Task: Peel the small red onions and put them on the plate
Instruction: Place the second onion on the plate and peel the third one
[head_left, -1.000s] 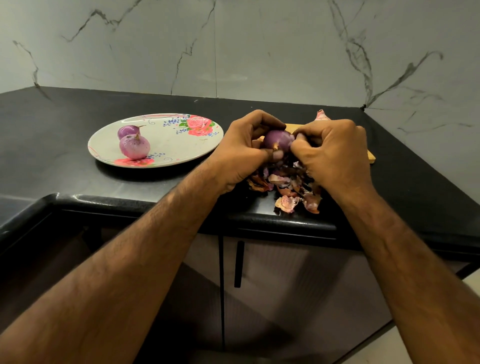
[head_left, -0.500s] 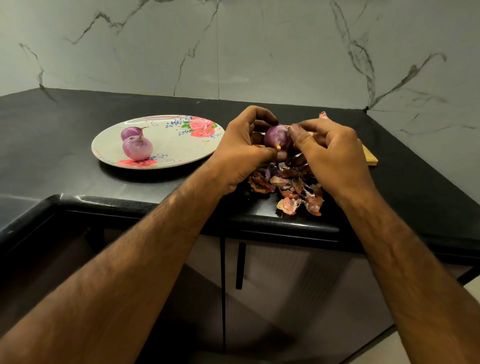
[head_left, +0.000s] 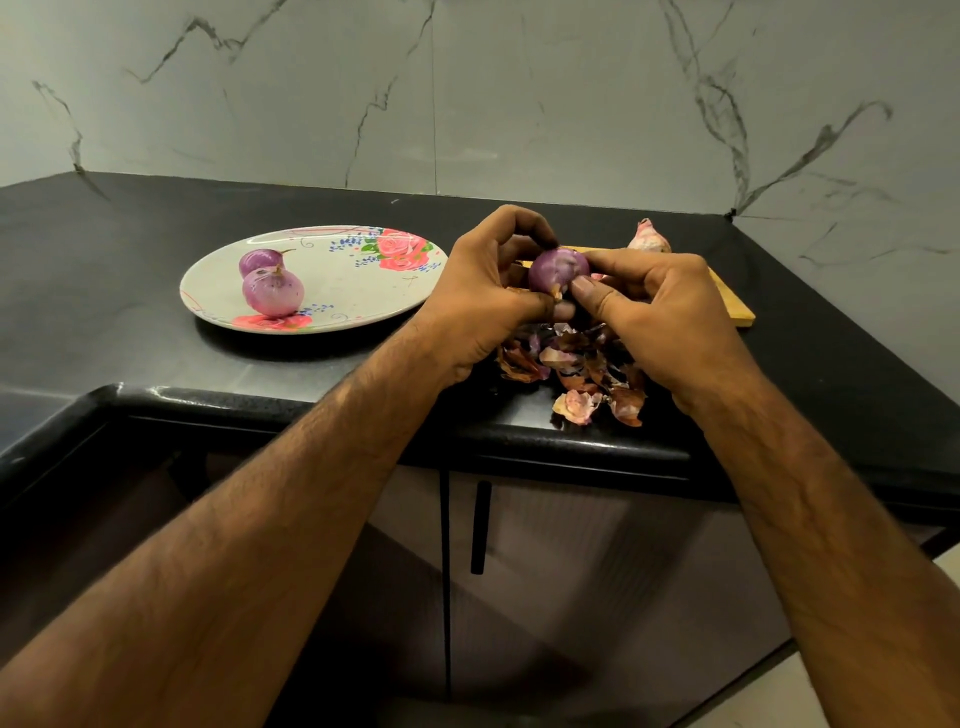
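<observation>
Head view: right of the plate (head_left: 363, 306) and nearest you, loose skins (head_left: 576, 369) lie heaped on the counter (head_left: 156, 353). Above them your left hand (head_left: 483, 306) and right hand (head_left: 660, 317) both grip one small red onion (head_left: 558, 267), fingers curled round it. Two peeled onions (head_left: 272, 291) sit on the plate. Far right of the plate, another onion (head_left: 647, 239) shows beyond the wooden board (head_left: 732, 309).

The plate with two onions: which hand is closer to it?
Left. The left hand is just right of the plate; the right hand is farther right, beyond the held onion.
</observation>
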